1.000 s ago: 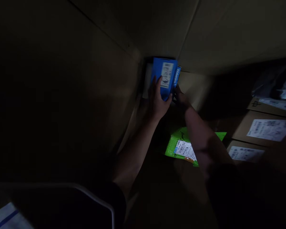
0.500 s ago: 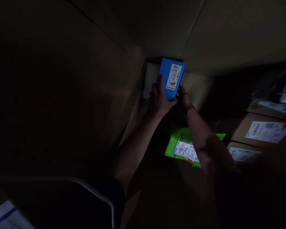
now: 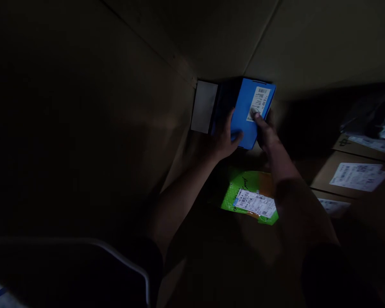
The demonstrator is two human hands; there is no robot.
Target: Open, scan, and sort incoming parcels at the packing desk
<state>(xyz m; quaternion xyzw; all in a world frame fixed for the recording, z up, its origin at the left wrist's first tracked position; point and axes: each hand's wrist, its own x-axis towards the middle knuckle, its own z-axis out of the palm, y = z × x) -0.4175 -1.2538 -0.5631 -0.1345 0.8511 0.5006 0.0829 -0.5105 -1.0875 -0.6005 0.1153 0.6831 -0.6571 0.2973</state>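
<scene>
A blue box with a white printed label is tilted in the corner between the large cardboard walls. My left hand is closed on its left edge, thumb lying on the lower face. From the right, my right hand grips the same box, its thumb pressed on the label and the other fingers mostly hidden behind. Left of the blue box, a pale white box sits against the corner. Between the two lies a dark blue surface in shadow; I cannot tell whether it belongs to the held box.
Below the hands lies a green plastic mailer with a shipping label. Cardboard boxes with labels are stacked at the right, a clear plastic-wrapped item on top. A pale curved edge crosses the lower left. The light is dim.
The blue box has moved right, away from the white box, uncovering more of it. My right hand has come onto the box's right side, its thumb now over the label.
</scene>
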